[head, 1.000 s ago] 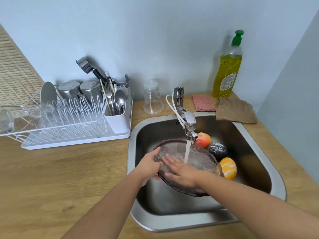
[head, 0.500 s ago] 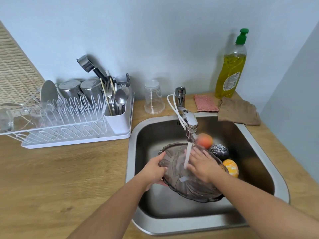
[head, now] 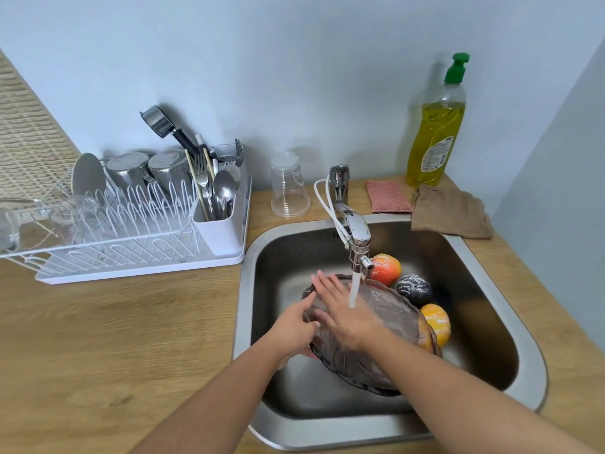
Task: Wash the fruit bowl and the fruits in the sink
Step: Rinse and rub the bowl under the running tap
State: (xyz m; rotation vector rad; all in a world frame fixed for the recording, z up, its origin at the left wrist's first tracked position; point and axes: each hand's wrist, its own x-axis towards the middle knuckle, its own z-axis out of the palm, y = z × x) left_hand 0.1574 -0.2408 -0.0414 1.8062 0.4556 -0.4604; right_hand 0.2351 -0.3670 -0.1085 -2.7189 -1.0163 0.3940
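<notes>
Soft, even, fairly bright light. Shadows are faint and fall leftward on the pale wall behind the tall yellow dish-soap bottle with a green pump (head: 435,132). Small glints sit on the chrome tap (head: 358,226) and the stainless steel sink (head: 244,306). The right hand (head: 347,319) is motion-blurred over the smoky glass fruit bowl (head: 393,309). Wide-angle bending stretches and softens the white wire dish rack (head: 114,231) at the left edge.

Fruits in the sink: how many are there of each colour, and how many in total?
Red-orange fruit: 1
Dark speckled fruit: 1
Yellow-orange fruit: 1
Total in view: 3
</notes>
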